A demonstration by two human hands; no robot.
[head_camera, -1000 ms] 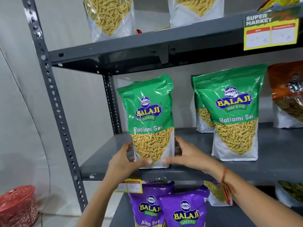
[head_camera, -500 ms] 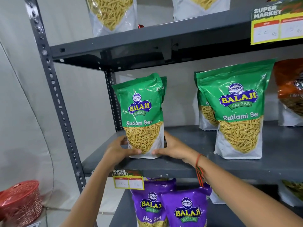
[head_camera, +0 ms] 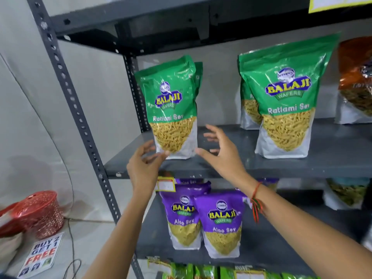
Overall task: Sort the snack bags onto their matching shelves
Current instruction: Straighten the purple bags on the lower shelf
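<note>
Green Ratlami Sev bag (head_camera: 173,109) stands shelved at left among its matches. Your left hand (head_camera: 144,168) and right hand (head_camera: 220,156) are spread, gripping nothing. Unsorted bags: none visible.

There is one view only, from the camera on my head, wide-angled, facing forward and a little down at the grey rack. It sits close: the middle shelf (head_camera: 281,164) fills the centre, the underside of the shelf above (head_camera: 181,23) runs along the top edge, and the straight uprights bow outward (the lens does that). My left hand (head_camera: 144,166) and right hand (head_camera: 219,156) reach in from the bottom edge, forearms rising from below. At lower left the view takes in floor, with a red basket (head_camera: 38,212).
</note>
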